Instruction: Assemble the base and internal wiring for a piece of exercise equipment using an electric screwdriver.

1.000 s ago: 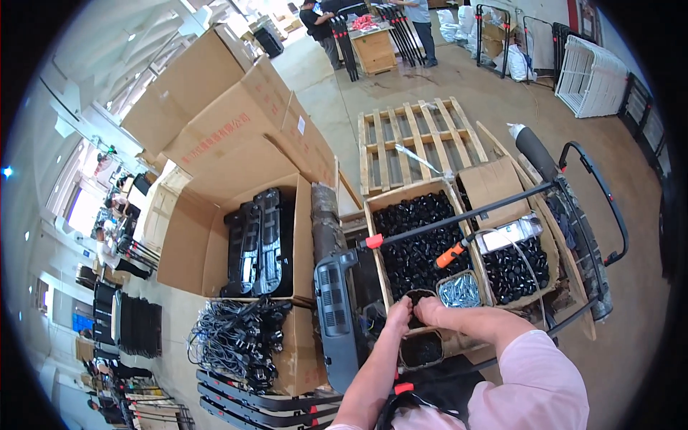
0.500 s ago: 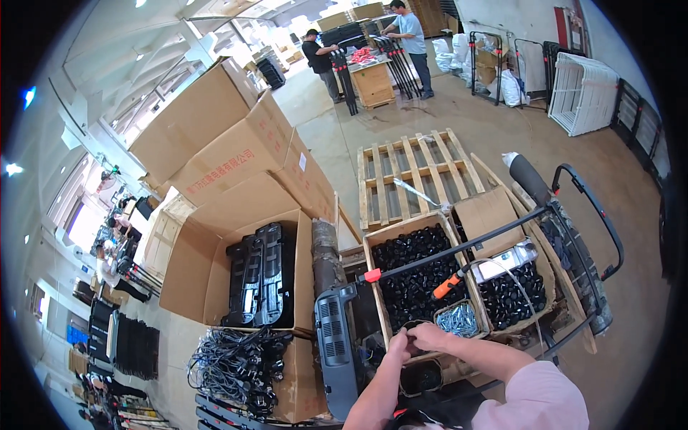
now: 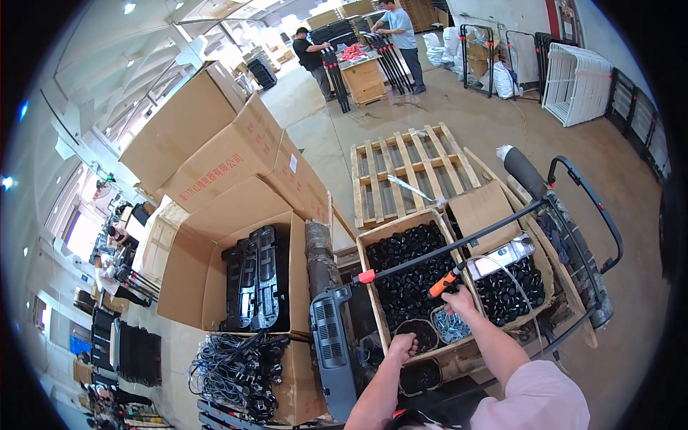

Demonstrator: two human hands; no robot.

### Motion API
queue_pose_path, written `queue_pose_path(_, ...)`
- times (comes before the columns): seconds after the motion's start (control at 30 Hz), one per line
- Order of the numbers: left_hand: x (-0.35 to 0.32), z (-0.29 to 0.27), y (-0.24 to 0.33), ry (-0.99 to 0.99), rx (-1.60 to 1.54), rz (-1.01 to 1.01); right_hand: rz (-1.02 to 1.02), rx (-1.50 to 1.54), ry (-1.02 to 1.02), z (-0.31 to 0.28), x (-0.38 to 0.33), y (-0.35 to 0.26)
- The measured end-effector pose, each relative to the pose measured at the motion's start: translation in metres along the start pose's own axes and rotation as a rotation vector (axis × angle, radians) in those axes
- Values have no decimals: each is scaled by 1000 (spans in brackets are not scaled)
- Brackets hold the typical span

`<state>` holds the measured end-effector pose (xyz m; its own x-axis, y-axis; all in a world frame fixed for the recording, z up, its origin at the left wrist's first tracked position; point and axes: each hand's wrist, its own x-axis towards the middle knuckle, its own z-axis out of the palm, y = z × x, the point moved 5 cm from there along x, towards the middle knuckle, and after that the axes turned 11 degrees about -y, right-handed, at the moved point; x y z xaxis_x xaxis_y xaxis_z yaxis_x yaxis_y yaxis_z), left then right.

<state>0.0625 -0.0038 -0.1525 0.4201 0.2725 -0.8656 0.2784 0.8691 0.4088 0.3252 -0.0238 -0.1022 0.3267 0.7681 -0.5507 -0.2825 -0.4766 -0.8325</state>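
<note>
Left hand (image 3: 403, 346) at 6 o'clock, fingers curled into a loose fist over a small round dark bowl (image 3: 418, 335); can't tell what, if anything, is in the fist. Second dark bowl (image 3: 421, 375) just below it, toward the body. Right hand (image 3: 460, 297) slightly toward 5 o'clock, fingers wrapped around the orange grip of a power screwdriver (image 3: 481, 264), silver body pointing away toward 2 o'clock. Between the hands: small tub of shiny screws (image 3: 451, 326). All sit in or on a cardboard box of black knobs (image 3: 408, 276); second box of knobs (image 3: 512, 290) just right of it. Grey plastic panel (image 3: 331, 351) at 7 o'clock, touching the box edge. Black cable bundles (image 3: 236, 369) at 8 o'clock. Open carton with black panels (image 3: 254, 276) at 9 o'clock. Wooden pallet (image 3: 408, 168) at 12 o'clock. Two other people at a workbench (image 3: 362, 75) far beyond.
</note>
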Motion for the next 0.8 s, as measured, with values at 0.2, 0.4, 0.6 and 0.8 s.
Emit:
queue_pose_path(0.2, -20, 9, 9, -78, -125, 143, -345, -361, 349, -2, 47, 10)
queue_pose_path(0.4, -34, -3, 10, -208, -238, 278, -288, -197, 124, 45, 53, 3)
queue_pose_path(0.6, -53, 5, 12, -272, -311, 370, -457, -324, 69, 64, 61, 0)
queue_pose_path(0.8, -70, 10, 8, -243, -432, 465, -304, -262, -44, 51, 52, -13)
